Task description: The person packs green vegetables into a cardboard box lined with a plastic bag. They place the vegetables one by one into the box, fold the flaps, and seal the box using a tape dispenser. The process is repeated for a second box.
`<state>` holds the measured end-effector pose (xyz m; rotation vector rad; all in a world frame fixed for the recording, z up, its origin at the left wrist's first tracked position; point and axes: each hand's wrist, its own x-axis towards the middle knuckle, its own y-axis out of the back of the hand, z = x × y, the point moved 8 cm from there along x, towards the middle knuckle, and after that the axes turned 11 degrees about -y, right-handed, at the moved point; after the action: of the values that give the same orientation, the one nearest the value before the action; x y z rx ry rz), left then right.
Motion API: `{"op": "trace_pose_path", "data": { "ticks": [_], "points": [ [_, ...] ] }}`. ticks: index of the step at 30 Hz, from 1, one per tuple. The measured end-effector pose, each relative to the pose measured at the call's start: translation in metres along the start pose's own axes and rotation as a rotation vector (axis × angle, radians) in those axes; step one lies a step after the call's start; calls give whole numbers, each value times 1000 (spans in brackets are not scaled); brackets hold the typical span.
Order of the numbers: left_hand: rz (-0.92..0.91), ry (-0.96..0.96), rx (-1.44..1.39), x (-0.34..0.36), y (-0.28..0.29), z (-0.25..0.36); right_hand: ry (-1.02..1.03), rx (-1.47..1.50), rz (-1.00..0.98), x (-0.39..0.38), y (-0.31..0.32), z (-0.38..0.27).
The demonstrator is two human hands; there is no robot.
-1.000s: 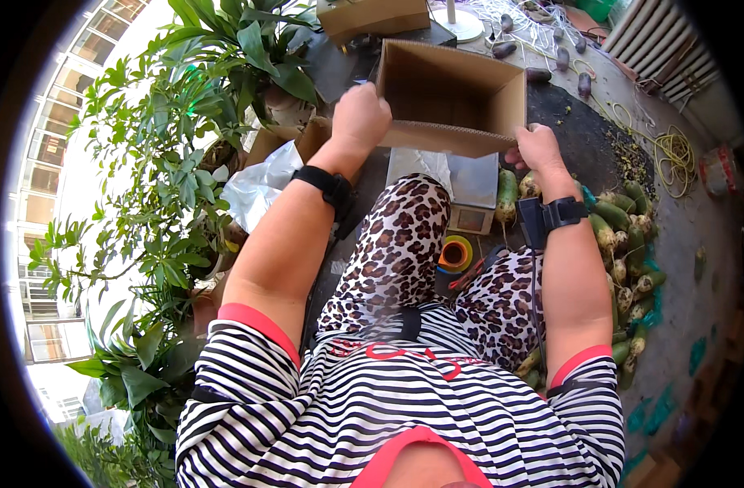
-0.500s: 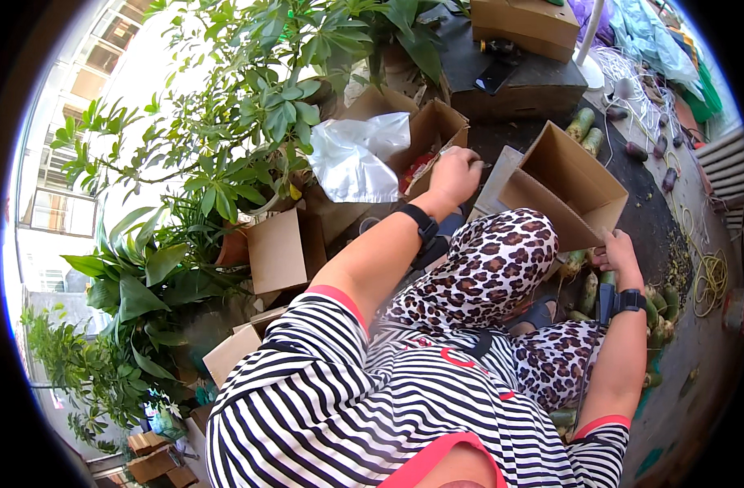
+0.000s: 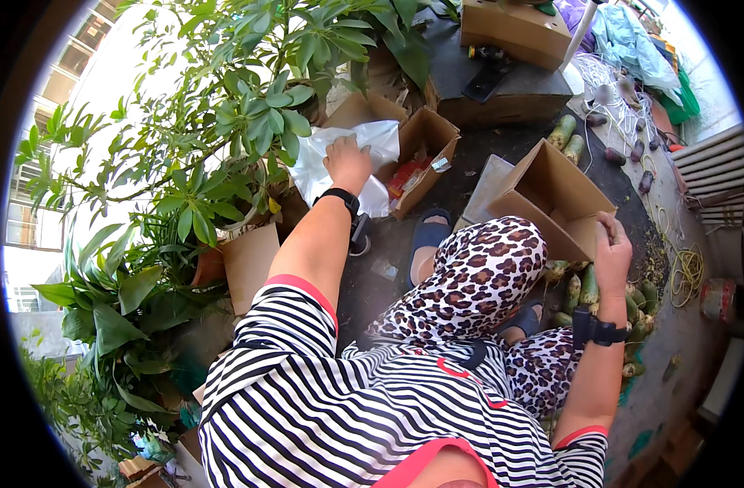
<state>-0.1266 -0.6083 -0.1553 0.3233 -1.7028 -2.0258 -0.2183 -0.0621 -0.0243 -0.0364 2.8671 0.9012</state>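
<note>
My left hand [image 3: 349,165] is on a white plastic bag [image 3: 378,142], its fingers bent into the sheet; the fingertips are partly hidden. The bag lies across the left side of a small open cardboard box [image 3: 430,185] that has red packets [image 3: 406,176] in it. My right hand [image 3: 613,254] grips the near right edge of a larger open cardboard box [image 3: 543,218]. This box tilts in front of my knee, and the part of its inside that shows is bare cardboard. Several green, thick vegetables [image 3: 589,286] lie beneath and beside my right hand.
A dark low table [image 3: 502,102] at the back bears a phone [image 3: 487,80] and a brown carton [image 3: 514,34]. Leafy plants [image 3: 226,122] crowd the left. On the right lie yellow cord [image 3: 686,275], white strings and purplish vegetables [image 3: 647,180]. Two green vegetables [image 3: 573,146] lie behind the larger box.
My left hand has moved left from beside the small box onto the plastic bag. My right hand stays at the larger box's edge, now higher on it. The view has shifted slightly.
</note>
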Motion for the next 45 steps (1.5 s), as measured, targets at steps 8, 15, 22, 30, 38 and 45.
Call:
{"op": "trace_pose_path", "data": {
  "ticks": [8,15,22,30,38,45],
  "points": [
    [163,251,-775,8,-13,-71,211,-43,-499,-60,-130,-167],
    [236,338,-1684,-17,47,-53,266,-593,-889,-65,-302,-207],
    [-55,-453,-791,-61,71,38,-31,-36,-355,-5,-341,-149],
    [480,36,-586,-117,52,-46,44,-143,-315,-3,-325,-154],
    [117,712,-1405,-124,-29,-194,224,-359,-683,-60,-374,-141],
    [64,1010,-1498,-136,-14,-133,118,-340,-880,-99,-404,-136]
  ]
}}
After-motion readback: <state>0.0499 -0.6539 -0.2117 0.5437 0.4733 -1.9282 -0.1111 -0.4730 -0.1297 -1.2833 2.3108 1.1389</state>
